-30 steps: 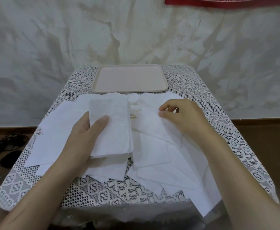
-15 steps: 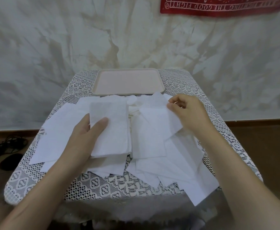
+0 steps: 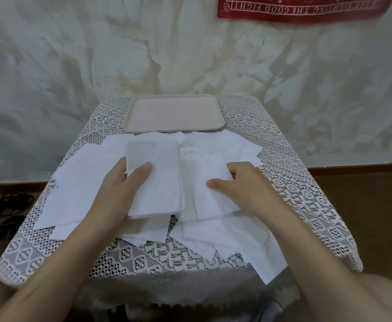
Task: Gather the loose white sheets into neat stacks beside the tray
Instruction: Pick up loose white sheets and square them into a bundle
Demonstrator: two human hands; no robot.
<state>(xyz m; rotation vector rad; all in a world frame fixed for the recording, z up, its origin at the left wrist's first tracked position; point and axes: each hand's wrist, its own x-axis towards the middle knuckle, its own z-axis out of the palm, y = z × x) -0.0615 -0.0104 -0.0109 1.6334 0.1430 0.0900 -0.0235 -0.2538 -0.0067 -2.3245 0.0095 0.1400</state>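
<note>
Lace table (image 3: 144, 254), right hand (image 3: 243, 187) lowered onto sheets (image 3: 213, 201)

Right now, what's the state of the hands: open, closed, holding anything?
Left hand: holds the stack of sheets, thumb on top.
Right hand: grips a loose sheet, fingers curled.

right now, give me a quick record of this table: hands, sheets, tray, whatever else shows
left hand: grips a squared stack, thumb on top
right hand: holds one sheet beside the stack, thumb on top
loose sheets: overlapping, scattered over the lace cloth
tray: beige, at the far edge, nothing in it
wall: red banner at top right
</note>
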